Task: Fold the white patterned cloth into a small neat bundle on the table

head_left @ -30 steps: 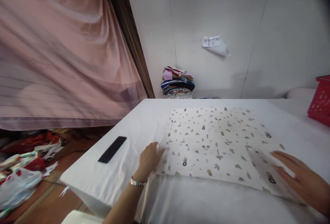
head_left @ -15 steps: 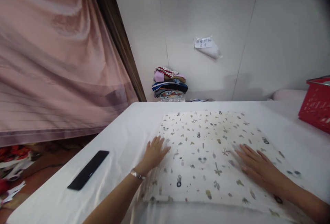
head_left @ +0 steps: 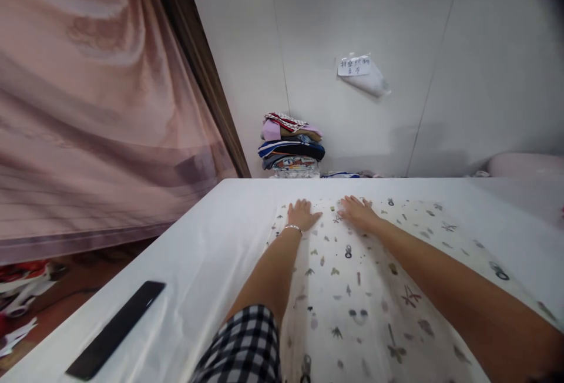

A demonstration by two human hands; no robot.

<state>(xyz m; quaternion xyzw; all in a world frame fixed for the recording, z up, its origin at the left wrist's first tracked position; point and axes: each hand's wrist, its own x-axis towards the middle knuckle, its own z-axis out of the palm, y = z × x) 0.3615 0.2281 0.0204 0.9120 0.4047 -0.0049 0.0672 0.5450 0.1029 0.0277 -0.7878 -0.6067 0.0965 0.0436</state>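
A white cloth [head_left: 352, 283] printed with small leaves, animals and other motifs lies spread on a white-covered table. My left hand [head_left: 302, 214] rests palm down near its far left corner, fingers spread, a bracelet on the wrist. Close by to the right, my right hand [head_left: 356, 212] lies flat on the cloth's far part, its fingers stretched out. Neither hand grips anything. Both forearms reach across the cloth and hide parts of it, and its near edge is out of view.
A long black object [head_left: 117, 330] lies at the table's left. Beyond the far edge stands a stack of folded clothes [head_left: 291, 145] against the wall. A pink curtain [head_left: 97, 101] hangs on the left. A paper note [head_left: 355, 66] is fixed to the wall.
Both hands have moved forward to the cloth's far part, and my right hand has come left, nearer my left. The view has shifted, so the red basket is almost out of sight.
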